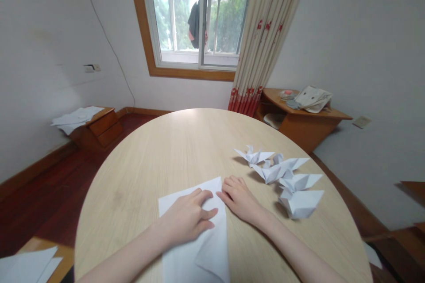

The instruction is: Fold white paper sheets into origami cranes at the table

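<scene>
A white sheet of paper [212,247], with a folded flap and a crease on its right part, lies on the round table [133,177] in front of me. My left hand [189,214] rests on the paper with its fingers spread and pressing down. At the paper's upper right edge is my right hand [239,196], fingers bent and held together, the thumb tip touching the edge. To the right stand several folded paper cranes, among them a near one [300,205] and a far one [254,155].
Loose white sheets [28,265] lie on a surface at the lower left. Beyond the table are a small drawer cabinet [104,128] with papers on it, a wooden corner desk [308,126] holding a cloth bag [314,98], a curtain [262,44] and a window [179,17].
</scene>
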`<state>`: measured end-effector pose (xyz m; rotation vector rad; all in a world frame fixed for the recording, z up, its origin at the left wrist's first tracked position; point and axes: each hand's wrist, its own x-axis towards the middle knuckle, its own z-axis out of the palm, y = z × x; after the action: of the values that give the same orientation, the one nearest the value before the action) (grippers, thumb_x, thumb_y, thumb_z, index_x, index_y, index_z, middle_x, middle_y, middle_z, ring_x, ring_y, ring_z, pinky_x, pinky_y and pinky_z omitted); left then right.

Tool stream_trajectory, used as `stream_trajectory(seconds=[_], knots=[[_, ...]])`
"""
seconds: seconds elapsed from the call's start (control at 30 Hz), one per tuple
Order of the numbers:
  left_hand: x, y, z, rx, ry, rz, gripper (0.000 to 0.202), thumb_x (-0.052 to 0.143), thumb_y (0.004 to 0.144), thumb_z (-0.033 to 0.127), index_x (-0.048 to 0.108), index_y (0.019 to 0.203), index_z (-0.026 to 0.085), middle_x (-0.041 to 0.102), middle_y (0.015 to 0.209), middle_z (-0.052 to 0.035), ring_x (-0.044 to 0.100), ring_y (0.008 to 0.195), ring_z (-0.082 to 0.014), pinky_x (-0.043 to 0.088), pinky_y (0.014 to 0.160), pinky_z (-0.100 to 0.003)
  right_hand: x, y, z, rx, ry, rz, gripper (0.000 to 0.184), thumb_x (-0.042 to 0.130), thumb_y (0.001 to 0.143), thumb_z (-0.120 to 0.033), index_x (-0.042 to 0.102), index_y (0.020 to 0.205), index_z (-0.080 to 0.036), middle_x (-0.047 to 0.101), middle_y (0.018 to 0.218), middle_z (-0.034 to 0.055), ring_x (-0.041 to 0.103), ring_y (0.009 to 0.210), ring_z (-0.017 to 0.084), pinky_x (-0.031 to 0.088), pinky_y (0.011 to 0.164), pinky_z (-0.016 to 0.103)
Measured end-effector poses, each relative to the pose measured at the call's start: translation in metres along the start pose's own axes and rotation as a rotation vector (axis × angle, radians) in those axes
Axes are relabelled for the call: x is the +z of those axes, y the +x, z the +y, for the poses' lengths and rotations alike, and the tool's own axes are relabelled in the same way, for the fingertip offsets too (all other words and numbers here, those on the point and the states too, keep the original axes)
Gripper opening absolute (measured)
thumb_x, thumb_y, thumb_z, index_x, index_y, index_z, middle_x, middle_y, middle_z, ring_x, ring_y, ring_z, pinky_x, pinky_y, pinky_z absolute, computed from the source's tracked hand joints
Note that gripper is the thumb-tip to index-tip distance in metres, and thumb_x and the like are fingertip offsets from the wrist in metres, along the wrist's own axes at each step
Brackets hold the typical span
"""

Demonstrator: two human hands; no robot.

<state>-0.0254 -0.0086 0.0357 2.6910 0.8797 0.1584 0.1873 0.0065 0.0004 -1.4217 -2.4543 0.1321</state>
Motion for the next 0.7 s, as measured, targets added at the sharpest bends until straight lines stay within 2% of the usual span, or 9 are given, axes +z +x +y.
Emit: stream_trajectory(seconds=[0.1,0.2,0.27,0.33,0.47,0.7], knots=[[0.001,-0.001,0.001,0.013,-0.008,-0.005,0.028,0.062,0.088,0.033,0.068,0.114,0.025,0.058,0.119,-0.0103,0.057,0.101,-0.0272,0.051,0.087,-0.043,-0.002,0.0,0.001,-0.07,-0.018,-0.039,0.029,0.05,0.096,-0.024,0.06,0.07,-0.018,0.063,0.075,0.0023,0.056,0.077,0.018,0.036,0.073,0.031],[0.003,-0.001,-0.002,0.017,-0.039,0.009,0.03,0.065,0.087,0.033,0.069,0.115,0.024,0.053,0.132,-0.0133,0.05,0.118,-0.0312,0.046,0.097,-0.044,-0.001,0.001,0.002,-0.074,-0.044,-0.041,0.029,0.05,0.096,-0.026,0.062,0.07,-0.017,0.066,0.073,0.0028,0.058,0.075,0.018,0.036,0.071,0.03],[0.004,0.0,-0.005,0.011,-0.065,-0.009,0.032,0.066,0.086,0.033,0.068,0.117,0.024,0.045,0.143,-0.0149,0.039,0.132,-0.034,0.04,0.104,-0.045,0.0,0.002,0.003,-0.048,-0.059,-0.033,0.03,0.05,0.095,-0.026,0.063,0.07,-0.017,0.067,0.072,0.0041,0.06,0.073,0.019,0.035,0.07,0.031],[0.004,0.001,-0.007,-0.01,-0.086,-0.049,0.035,0.065,0.086,0.033,0.067,0.12,0.025,0.04,0.148,-0.0152,0.032,0.137,-0.035,0.035,0.108,-0.046,0.0,0.003,0.005,-0.014,-0.073,-0.023,0.031,0.049,0.096,-0.026,0.065,0.07,-0.016,0.069,0.071,0.0054,0.062,0.071,0.02,0.035,0.069,0.031],[0.002,0.002,-0.008,-0.037,-0.099,-0.093,0.036,0.064,0.087,0.037,0.066,0.122,0.027,0.036,0.15,-0.0144,0.03,0.139,-0.0345,0.032,0.111,-0.046,0.0,0.004,0.007,0.058,-0.09,0.0,0.034,0.047,0.097,-0.027,0.065,0.07,-0.016,0.071,0.071,0.0057,0.064,0.068,0.019,0.035,0.067,0.03],[0.003,0.002,-0.01,-0.022,-0.097,-0.073,0.037,0.066,0.085,0.036,0.066,0.121,0.028,0.035,0.15,-0.0123,0.031,0.138,-0.0343,0.033,0.111,-0.047,0.008,0.01,0.012,0.221,-0.107,0.048,0.036,0.047,0.095,-0.03,0.063,0.066,-0.018,0.07,0.067,0.0043,0.064,0.063,0.017,0.03,0.055,0.027]])
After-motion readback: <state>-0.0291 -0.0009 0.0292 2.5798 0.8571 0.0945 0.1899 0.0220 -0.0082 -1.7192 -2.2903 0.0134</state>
